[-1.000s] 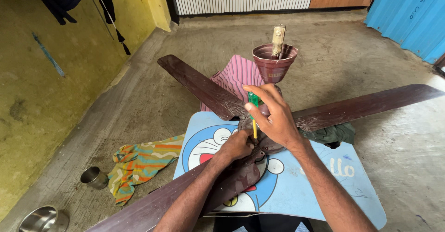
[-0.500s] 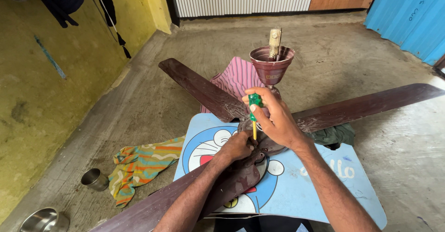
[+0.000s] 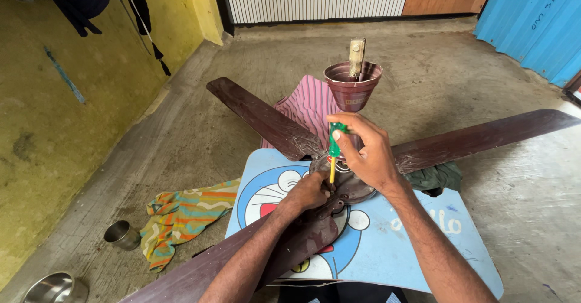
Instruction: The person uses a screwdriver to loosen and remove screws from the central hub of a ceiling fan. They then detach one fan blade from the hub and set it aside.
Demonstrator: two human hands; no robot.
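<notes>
On the concrete floor point(image 3: 484, 55), right hand point(image 3: 366, 152) grips a screwdriver point(image 3: 333, 149) (upright), left hand point(image 3: 310, 191) clasps the fan blade bracket point(image 3: 330, 209).

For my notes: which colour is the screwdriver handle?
Green, on the screwdriver in the right hand; head view.

Over the last second the right hand point(image 3: 366, 152) stayed closed on the green-and-yellow screwdriver point(image 3: 333, 149), but its fingers shifted on the handle, so more of the green grip showed above them. The left hand point(image 3: 310, 191) barely moved at the fan hub point(image 3: 345, 182). The view tipped slightly, and the cup-shaped canopy point(image 3: 353, 86) sat a little higher.
</notes>
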